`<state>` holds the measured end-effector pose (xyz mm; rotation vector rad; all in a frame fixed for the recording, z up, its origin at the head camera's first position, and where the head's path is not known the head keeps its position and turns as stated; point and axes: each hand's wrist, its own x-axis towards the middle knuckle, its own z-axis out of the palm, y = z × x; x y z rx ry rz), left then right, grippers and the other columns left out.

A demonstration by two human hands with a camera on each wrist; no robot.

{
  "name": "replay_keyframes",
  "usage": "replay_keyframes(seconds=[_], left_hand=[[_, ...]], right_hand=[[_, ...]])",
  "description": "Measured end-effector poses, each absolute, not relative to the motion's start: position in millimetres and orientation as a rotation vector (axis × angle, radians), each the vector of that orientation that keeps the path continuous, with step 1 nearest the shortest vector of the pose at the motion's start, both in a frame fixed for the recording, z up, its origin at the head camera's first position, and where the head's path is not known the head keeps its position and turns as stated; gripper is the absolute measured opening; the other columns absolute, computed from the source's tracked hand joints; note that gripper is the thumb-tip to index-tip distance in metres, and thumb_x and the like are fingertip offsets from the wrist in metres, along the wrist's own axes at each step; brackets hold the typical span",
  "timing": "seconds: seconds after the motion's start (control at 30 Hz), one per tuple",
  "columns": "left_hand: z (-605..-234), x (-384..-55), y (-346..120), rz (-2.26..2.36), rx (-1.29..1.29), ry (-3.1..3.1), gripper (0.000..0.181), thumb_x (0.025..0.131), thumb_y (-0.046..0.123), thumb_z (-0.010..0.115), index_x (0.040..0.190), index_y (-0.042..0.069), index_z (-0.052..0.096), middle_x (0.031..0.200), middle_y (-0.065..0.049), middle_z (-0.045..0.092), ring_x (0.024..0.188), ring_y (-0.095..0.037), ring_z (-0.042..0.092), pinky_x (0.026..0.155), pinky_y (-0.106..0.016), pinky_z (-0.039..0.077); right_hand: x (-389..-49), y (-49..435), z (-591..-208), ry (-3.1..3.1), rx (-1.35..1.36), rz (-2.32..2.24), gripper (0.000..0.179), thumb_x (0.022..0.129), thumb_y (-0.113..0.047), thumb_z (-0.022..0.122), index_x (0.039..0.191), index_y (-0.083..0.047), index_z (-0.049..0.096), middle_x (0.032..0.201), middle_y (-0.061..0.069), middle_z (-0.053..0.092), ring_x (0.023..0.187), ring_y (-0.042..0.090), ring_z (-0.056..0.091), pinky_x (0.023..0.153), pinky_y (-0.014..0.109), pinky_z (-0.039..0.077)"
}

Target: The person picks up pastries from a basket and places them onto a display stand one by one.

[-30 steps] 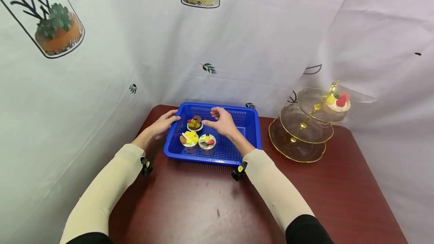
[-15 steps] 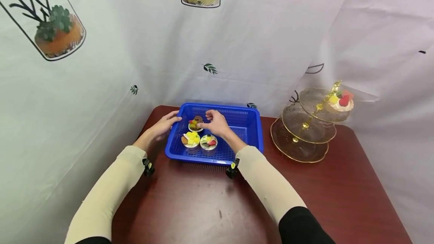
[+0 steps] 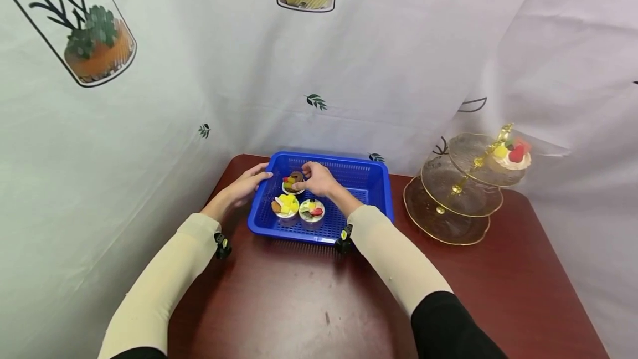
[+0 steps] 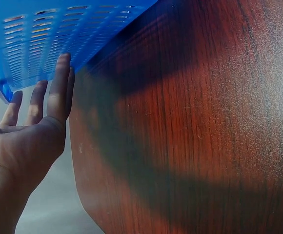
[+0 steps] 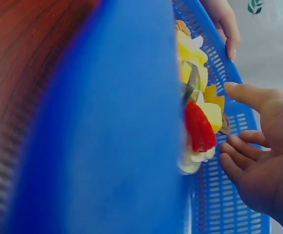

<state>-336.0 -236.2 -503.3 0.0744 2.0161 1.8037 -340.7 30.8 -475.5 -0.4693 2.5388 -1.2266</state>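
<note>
A dessert cup with brown and yellow toppings stands at the back left inside the blue plastic basket. My right hand is at this cup's right side, its thumb tip overlapping the toppings and its fingers curved near the brown piece. In the right wrist view, thumb and fingers are spread apart. My left hand holds the basket's left rim, thumb over the edge and fingers along the outer wall. In front stand a cup with yellow fruit cubes and a cup with red fruit and cream.
A three-tier glass stand with gold edges stands right of the basket. A cream-topped fruit dessert sits on its top tier. The reddish-brown table carries everything, and a white printed cloth hangs behind.
My right hand has moved left and closer to the cup with brown toppings. My left hand stays on the basket rim. The view has shifted slightly.
</note>
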Motion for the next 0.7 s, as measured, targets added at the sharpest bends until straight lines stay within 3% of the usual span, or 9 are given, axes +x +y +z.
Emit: replay_keyframes(seconds=[0.37, 0.7], left_hand=[[-500.6, -334.5, -235.4, 1.789, 0.075, 2.036, 0.060, 0.113, 0.033, 0.053, 0.167, 0.020, 0.029, 0.157, -0.024, 0.049, 0.131, -0.041, 0.059, 0.099, -0.057, 0.056], [-502.0, -334.2, -233.7, 1.796, 0.061, 2.045, 0.058, 0.113, 0.031, 0.054, 0.165, 0.017, 0.033, 0.154, -0.024, 0.051, 0.131, -0.042, 0.060, 0.098, -0.056, 0.057]], right_hand=[[-351.3, 30.8, -475.1, 2.527, -0.506, -1.115, 0.073, 0.094, -0.031, 0.083, 0.151, 0.001, 0.051, 0.143, 0.016, 0.060, 0.128, 0.030, 0.059, 0.105, 0.044, 0.052], [-345.7, 23.1, -481.9, 2.552, -0.471, -1.106, 0.065, 0.093, -0.029, 0.085, 0.144, 0.000, 0.056, 0.130, 0.015, 0.065, 0.117, 0.030, 0.063, 0.098, 0.045, 0.055]])
